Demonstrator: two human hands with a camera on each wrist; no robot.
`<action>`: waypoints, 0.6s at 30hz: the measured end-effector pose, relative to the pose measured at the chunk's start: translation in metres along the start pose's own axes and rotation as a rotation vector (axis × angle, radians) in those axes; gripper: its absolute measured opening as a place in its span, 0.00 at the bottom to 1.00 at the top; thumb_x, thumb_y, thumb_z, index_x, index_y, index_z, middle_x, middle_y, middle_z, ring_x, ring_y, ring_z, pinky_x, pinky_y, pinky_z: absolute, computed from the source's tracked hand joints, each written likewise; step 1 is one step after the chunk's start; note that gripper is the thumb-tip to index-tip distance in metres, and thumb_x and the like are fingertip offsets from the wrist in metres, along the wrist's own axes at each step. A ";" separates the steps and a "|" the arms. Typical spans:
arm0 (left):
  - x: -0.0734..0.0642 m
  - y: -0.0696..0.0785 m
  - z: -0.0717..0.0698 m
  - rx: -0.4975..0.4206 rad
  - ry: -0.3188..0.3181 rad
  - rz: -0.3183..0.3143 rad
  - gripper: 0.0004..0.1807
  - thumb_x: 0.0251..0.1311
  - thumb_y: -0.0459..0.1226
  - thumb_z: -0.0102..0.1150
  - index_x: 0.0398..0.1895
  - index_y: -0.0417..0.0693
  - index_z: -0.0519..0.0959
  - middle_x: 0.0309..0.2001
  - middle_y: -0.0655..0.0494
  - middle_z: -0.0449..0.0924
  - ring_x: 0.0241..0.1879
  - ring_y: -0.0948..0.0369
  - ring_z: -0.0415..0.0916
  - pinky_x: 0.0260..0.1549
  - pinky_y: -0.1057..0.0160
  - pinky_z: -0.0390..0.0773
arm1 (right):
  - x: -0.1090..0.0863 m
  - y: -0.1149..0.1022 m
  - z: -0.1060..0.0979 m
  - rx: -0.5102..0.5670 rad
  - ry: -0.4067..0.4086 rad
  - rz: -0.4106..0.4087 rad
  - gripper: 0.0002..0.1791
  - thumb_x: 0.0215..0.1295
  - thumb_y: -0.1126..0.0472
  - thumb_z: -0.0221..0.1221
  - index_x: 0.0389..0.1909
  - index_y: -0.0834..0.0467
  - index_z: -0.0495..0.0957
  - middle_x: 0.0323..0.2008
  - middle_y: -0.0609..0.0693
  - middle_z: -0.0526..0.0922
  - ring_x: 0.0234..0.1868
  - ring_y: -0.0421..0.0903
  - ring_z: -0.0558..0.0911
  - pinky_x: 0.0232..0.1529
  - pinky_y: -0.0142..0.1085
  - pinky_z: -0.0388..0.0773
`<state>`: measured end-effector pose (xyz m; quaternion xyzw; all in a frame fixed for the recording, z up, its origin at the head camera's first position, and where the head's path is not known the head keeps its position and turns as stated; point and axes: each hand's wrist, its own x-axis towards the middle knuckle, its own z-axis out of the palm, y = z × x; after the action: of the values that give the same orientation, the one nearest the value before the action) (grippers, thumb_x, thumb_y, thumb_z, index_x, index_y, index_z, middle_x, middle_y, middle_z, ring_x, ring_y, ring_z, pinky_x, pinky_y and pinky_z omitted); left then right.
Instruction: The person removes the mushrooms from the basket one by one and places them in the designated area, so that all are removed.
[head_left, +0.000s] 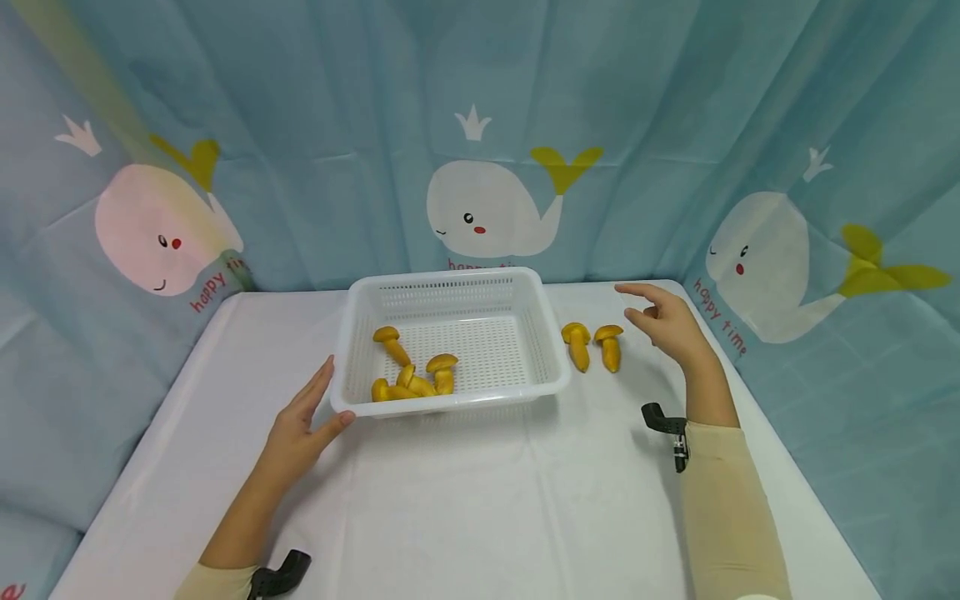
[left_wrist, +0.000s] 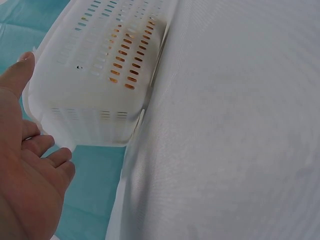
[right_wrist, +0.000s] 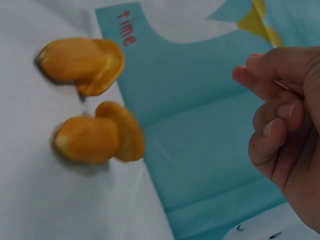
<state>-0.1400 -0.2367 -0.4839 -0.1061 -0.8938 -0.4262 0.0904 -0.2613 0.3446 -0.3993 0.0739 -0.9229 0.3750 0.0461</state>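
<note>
A white plastic basket with slotted walls stands on the table, with several yellow-brown mushrooms lying in its left part. My left hand is at the basket's near left corner, thumb by the front rim and fingers extended along the left side. In the left wrist view its thumb reaches the basket's rim. Two more mushrooms, one at the left and one at the right, lie side by side just right of the basket. Beyond them hovers my right hand, index finger stretched out, other fingers bent, holding nothing.
A white cloth covers the table. Blue curtains printed with whales hang behind it and along both sides. Each wrist carries a black camera mount, one on the left and one on the right.
</note>
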 end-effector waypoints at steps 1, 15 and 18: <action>0.000 0.000 0.000 0.001 0.000 0.000 0.52 0.61 0.41 0.73 0.83 0.67 0.50 0.82 0.61 0.49 0.80 0.48 0.50 0.67 0.37 0.63 | 0.000 -0.006 -0.002 0.005 0.005 -0.018 0.23 0.75 0.53 0.59 0.69 0.38 0.74 0.56 0.50 0.79 0.22 0.53 0.70 0.17 0.36 0.70; -0.001 0.000 0.000 -0.016 0.007 0.013 0.51 0.61 0.42 0.73 0.83 0.65 0.51 0.82 0.58 0.50 0.80 0.44 0.51 0.65 0.29 0.64 | 0.019 -0.104 -0.023 -0.049 -0.066 -0.245 0.23 0.74 0.56 0.62 0.67 0.41 0.77 0.57 0.44 0.79 0.18 0.49 0.65 0.21 0.36 0.67; 0.000 0.000 0.000 -0.018 0.005 0.014 0.51 0.62 0.43 0.72 0.83 0.64 0.51 0.82 0.56 0.50 0.80 0.44 0.51 0.66 0.29 0.64 | 0.026 -0.124 -0.023 -0.100 -0.094 -0.276 0.23 0.74 0.55 0.61 0.68 0.40 0.76 0.59 0.43 0.78 0.20 0.50 0.66 0.23 0.37 0.67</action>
<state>-0.1399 -0.2365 -0.4836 -0.1118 -0.8890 -0.4337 0.0948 -0.2650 0.2705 -0.2943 0.2150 -0.9227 0.3149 0.0577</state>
